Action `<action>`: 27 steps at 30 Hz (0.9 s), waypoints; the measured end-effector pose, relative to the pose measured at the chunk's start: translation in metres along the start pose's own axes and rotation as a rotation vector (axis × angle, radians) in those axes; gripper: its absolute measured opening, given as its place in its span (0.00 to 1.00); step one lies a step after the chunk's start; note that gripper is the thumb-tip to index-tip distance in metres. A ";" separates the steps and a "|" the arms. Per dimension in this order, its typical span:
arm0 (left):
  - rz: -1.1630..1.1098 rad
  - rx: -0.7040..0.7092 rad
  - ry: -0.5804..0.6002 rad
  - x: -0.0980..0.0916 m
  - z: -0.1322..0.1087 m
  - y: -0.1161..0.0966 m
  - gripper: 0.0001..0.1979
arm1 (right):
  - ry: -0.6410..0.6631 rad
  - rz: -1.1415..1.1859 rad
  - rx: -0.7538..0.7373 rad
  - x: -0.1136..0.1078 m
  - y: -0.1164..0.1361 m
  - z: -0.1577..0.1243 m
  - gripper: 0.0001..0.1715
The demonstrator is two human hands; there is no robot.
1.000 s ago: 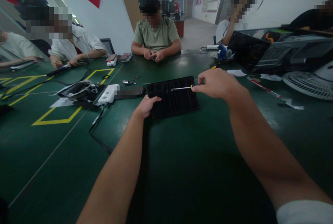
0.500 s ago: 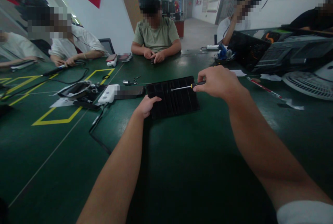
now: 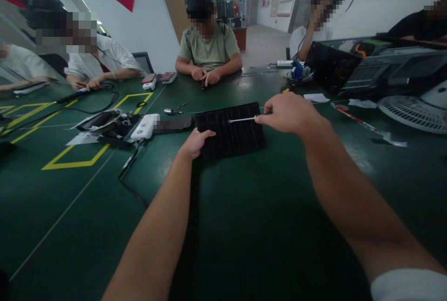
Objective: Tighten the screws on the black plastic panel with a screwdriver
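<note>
A black open wallet-like case [image 3: 240, 140] with slots lies on the green table [image 3: 244, 208]. My left hand [image 3: 198, 142] grips its left edge, thumb on top and the other fingers hidden below. A screwdriver [image 3: 242, 119] with a metal shaft and a black and yellow handle is held in my right hand [image 3: 284, 111], whose fingers are closed around the handle. The shaft points left, and its tip is over the middle of the case. Whether the tip touches the case I cannot tell.
Left of the case are a dark phone-like object [image 3: 172, 124], a white device [image 3: 145, 127] with a cable, and small metal parts [image 3: 172, 111]. Papers, a white fan [image 3: 415, 114] and computer cases [image 3: 384, 70] stand right. Several people sit around the table.
The screwdriver and my right hand have shifted very slightly left. More yellow of the handle end shows above my right hand. My left hand still holds the case.
</note>
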State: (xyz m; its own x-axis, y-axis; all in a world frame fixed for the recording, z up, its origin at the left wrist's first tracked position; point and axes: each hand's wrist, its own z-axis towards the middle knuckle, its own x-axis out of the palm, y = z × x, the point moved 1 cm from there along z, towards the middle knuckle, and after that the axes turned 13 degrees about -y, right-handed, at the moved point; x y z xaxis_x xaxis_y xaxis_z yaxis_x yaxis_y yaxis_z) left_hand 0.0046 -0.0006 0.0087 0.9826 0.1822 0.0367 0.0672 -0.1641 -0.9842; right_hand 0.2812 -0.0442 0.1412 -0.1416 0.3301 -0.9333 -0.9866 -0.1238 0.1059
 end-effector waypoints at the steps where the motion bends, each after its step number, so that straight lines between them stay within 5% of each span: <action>1: 0.000 -0.001 0.000 0.000 0.000 0.000 0.21 | 0.004 -0.007 -0.005 0.001 0.000 0.001 0.24; 27: 0.006 0.004 -0.004 -0.001 0.000 -0.001 0.21 | 0.047 -0.002 -0.008 -0.002 0.003 -0.003 0.16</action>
State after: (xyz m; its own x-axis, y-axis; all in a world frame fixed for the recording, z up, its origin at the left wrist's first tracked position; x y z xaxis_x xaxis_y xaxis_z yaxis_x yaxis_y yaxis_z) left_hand 0.0039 -0.0009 0.0097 0.9822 0.1853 0.0303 0.0609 -0.1616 -0.9850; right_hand 0.2787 -0.0479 0.1429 -0.1359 0.2864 -0.9484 -0.9861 -0.1312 0.1017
